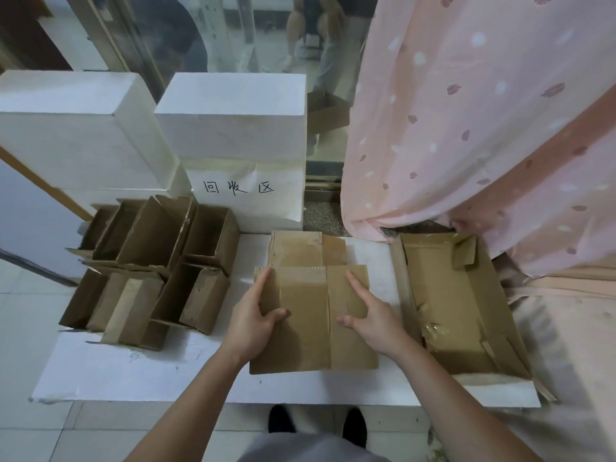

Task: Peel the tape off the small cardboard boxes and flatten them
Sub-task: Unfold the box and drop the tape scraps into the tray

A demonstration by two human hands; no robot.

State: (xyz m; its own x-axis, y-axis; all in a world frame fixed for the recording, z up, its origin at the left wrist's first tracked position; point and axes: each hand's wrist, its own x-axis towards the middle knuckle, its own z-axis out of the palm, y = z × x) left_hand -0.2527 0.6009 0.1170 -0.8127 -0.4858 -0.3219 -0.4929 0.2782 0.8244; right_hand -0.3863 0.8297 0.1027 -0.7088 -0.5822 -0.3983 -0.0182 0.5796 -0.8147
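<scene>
A flattened brown cardboard box [311,325] lies on the white foam board [166,375] in front of me. My left hand [253,320] holds its left side, thumb on top and index finger stretched along the edge. My right hand [370,315] holds the right side the same way, thumb on the cardboard and index finger pointing away from me. Another flattened box [306,250] lies just beyond it, partly covered. Several small brown boxes [153,261] stand open in a cluster on the left; one [130,308] has a strip of tape along it.
A large shallow cardboard tray [460,311] with tape scraps sits on the right. White foam blocks [233,128] stand behind, one bearing a handwritten paper label [238,188]. A pink patterned curtain [483,128] hangs at the right. My shoes [316,425] show below the board's front edge.
</scene>
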